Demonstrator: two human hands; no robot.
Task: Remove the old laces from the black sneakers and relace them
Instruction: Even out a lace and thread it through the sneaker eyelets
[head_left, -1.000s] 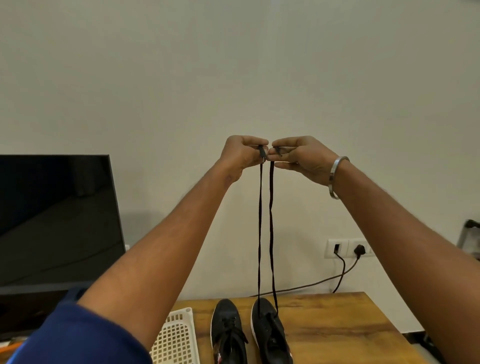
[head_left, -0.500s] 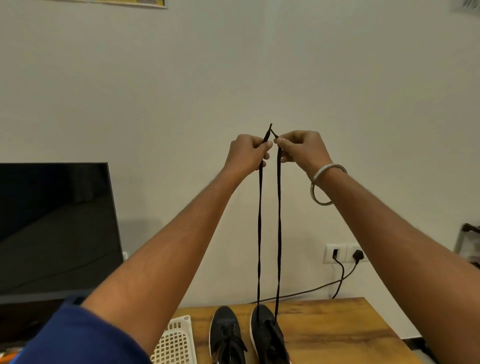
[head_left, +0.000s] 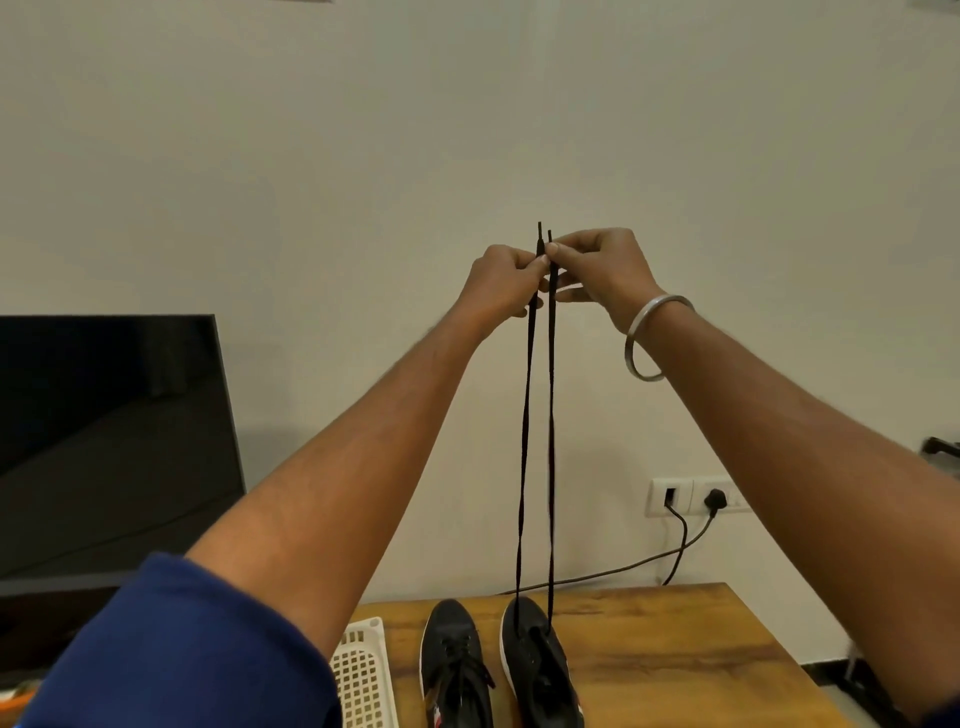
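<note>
Two black sneakers stand side by side on the wooden table (head_left: 675, 654). The left sneaker (head_left: 457, 660) is laced. From the toe end of the right sneaker (head_left: 540, 670) a black lace (head_left: 537, 441) rises in two taut strands. Both arms are raised high. My left hand (head_left: 501, 283) pinches the left strand near its tip, and my right hand (head_left: 602, 270) pinches the right strand beside it. The two tips stick up side by side above my fingers, the left one a little higher.
A white plastic basket (head_left: 363, 670) lies left of the sneakers. A dark screen (head_left: 109, 436) stands at the left. Wall sockets (head_left: 691, 496) with two plugged cables sit behind the table, one cable running along the wall. A metal bangle (head_left: 649, 338) circles my right wrist.
Both hands stayed raised with the lace ends. The tips, crossed half a second ago, now stand upright side by side. The camera has tilted slightly.
</note>
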